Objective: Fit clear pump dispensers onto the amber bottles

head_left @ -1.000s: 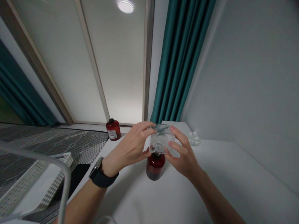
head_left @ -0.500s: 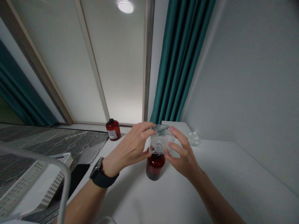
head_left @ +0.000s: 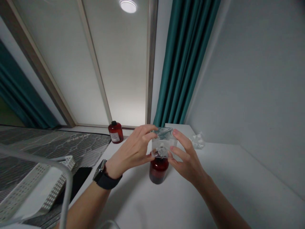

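Between my hands is a clear plastic box (head_left: 164,143), gripped by its sides. My left hand (head_left: 138,148), with a dark watch on the wrist, pinches its left side between fingers and thumb. On the opposite side my right hand (head_left: 186,156) grips it with fingertips and thumb. Through the box's transparent wall a small round clear shape shows; I cannot make out what it is. Just below and behind the box, a dark red bottle (head_left: 158,171) stands upright on the white table (head_left: 181,203). The box hides the bottle's top.
Another red bottle (head_left: 115,132), labelled and black-capped, stands at the table's far left corner. Crumpled clear plastic (head_left: 198,140) lies beside a white box (head_left: 177,125) at the back. A white perforated basket (head_left: 45,203) and a grey curved tube (head_left: 68,190) are at lower left.
The box has shifted very slightly in my hands. Both hands keep their hold, and the bottles stay where they were.
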The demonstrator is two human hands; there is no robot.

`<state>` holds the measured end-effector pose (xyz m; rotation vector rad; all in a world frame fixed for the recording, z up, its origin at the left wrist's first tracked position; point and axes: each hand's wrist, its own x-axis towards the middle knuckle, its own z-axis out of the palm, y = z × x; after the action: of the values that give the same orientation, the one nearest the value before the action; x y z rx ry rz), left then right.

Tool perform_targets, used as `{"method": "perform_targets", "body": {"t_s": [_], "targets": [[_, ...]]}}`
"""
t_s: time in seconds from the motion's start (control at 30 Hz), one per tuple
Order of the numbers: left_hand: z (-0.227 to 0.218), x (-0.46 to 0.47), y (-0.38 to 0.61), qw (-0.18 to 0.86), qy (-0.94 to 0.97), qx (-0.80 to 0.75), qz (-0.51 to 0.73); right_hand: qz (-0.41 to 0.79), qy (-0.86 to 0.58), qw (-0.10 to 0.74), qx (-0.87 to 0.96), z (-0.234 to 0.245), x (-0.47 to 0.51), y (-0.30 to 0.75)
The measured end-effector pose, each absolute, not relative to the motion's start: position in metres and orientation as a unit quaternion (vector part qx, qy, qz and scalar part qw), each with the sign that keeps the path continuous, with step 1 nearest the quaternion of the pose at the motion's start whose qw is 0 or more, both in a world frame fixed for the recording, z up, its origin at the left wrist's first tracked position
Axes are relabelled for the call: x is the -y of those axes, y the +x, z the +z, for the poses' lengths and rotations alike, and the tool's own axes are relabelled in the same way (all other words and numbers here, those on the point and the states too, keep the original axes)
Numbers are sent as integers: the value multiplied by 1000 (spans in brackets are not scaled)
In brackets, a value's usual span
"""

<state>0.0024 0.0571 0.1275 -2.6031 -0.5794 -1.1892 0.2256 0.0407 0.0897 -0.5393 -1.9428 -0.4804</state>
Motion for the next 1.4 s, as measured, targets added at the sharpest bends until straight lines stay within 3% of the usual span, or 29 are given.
{"method": "perform_targets", "body": {"t_s": [1.4], "targets": [[129, -54, 3, 134, -889, 221, -377, -224, -212, 524, 794, 91, -42, 223]]}}
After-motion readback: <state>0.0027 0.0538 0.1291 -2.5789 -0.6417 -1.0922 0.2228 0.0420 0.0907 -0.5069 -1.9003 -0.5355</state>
